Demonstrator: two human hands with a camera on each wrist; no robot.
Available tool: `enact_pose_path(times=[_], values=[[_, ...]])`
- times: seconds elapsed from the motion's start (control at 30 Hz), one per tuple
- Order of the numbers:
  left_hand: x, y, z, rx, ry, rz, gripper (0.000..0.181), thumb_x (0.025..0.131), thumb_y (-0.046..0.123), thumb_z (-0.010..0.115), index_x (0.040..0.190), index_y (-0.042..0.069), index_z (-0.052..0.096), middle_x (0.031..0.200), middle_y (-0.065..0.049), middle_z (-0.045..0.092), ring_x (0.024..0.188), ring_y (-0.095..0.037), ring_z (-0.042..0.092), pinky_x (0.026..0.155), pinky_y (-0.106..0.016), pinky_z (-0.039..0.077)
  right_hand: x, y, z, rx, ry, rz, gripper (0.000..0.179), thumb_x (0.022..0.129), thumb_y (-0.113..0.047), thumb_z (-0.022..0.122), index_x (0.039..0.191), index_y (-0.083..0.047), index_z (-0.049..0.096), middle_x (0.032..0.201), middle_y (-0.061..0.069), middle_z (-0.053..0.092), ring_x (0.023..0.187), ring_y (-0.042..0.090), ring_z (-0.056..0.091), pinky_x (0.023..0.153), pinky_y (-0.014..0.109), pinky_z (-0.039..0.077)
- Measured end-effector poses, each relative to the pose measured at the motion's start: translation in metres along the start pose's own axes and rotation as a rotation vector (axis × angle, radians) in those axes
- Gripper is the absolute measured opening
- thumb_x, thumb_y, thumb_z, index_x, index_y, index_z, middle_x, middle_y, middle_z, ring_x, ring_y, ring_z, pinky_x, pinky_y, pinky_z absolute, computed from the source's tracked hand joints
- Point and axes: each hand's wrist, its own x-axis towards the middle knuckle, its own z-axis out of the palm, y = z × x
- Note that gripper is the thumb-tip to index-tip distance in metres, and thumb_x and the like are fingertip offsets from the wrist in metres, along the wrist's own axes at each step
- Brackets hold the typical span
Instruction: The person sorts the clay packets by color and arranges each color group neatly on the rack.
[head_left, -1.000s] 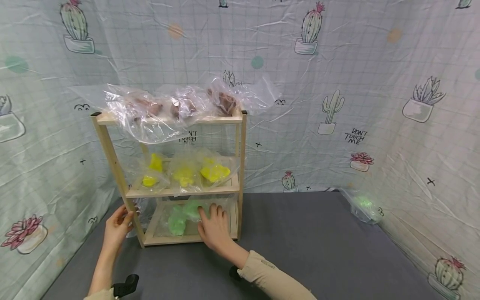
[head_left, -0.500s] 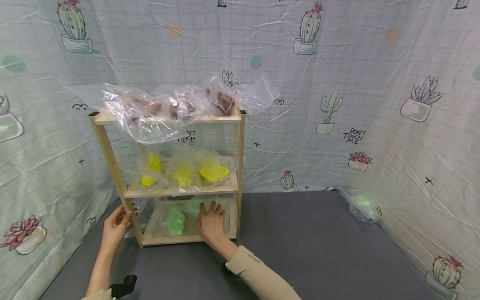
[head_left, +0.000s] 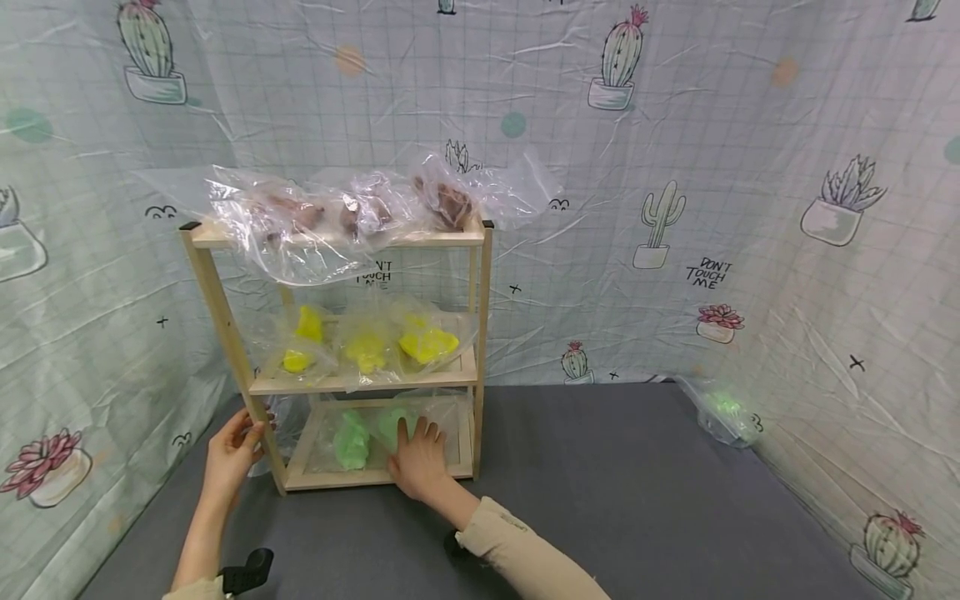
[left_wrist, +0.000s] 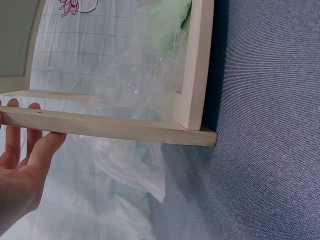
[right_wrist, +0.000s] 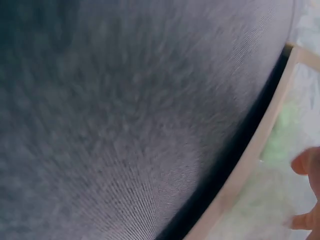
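A small wooden shelf rack [head_left: 366, 478] with three levels stands on the table. My left hand [head_left: 230, 454] grips its left front post [left_wrist: 110, 128], thumb on one side and fingers on the other. On the bottom level lie a clear plastic bag with a green lump [head_left: 351, 440] and, to its right, a second bag with a green lump [head_left: 395, 423]. My right hand [head_left: 420, 458] is at this second bag, fingers spread and fairly straight, covering part of it. In the right wrist view only two fingertips of that hand show, close to the bags.
Bags with yellow pieces [head_left: 367, 350] fill the middle level. Bags with brown pieces [head_left: 367, 212] lie on top and overhang the front edge. Another green-filled bag [head_left: 726, 412] lies at the far right of the grey table [head_left: 600, 483]. A cactus-printed curtain [head_left: 562, 167] surrounds the table.
My right hand has shifted slightly left and lower at the second green bag, whose plastic now spreads flatter over the bottom level. The left hand has kept its place on the post.
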Motion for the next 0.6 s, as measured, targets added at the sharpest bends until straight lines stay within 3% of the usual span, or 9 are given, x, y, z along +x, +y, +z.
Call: enact_pose_path(times=[0.1,0.23,0.43,0.6], values=[[0.0,-0.001,0.001,0.025,0.006,-0.008,0.042,0.092,0.035,0.045,0.132,0.023,0.043,0.109,0.008,0.053,0.091,0.01,0.053,0.062,-0.012,0.046,-0.006,0.001,-0.007,0.099,-0.038,-0.049,0.053,0.085,-0.038,0.053,0.127,-0.008,0.042,0.114,0.022,0.05,0.095,0.033,0.054,0.072,0.043,0.045],[-0.001,-0.001,0.001,0.067,0.017,0.003,0.041,0.092,0.037,0.043,0.132,0.026,0.043,0.109,0.007,0.054,0.091,0.01,0.052,0.062,-0.014,0.047,-0.012,0.002,-0.015,0.163,-0.02,-0.143,0.049,0.083,-0.031,0.056,0.123,-0.008,0.042,0.112,0.022,0.048,0.09,0.029,0.055,0.066,0.039,0.043],[-0.001,-0.002,0.001,0.071,0.014,0.013,0.041,0.092,0.037,0.043,0.132,0.027,0.042,0.11,0.007,0.054,0.092,0.011,0.051,0.061,-0.015,0.047,-0.016,0.002,-0.021,0.161,-0.068,-0.246,0.043,0.086,-0.029,0.052,0.124,-0.011,0.042,0.117,0.016,0.047,0.096,0.024,0.056,0.071,0.038,0.043],[-0.001,-0.002,0.001,0.062,0.01,0.009,0.042,0.092,0.037,0.043,0.132,0.027,0.042,0.11,0.007,0.053,0.093,0.011,0.051,0.062,-0.014,0.047,-0.017,0.001,-0.019,0.125,-0.056,-0.316,0.045,0.085,-0.031,0.053,0.125,-0.015,0.043,0.122,0.011,0.047,0.098,0.02,0.056,0.073,0.038,0.041]])
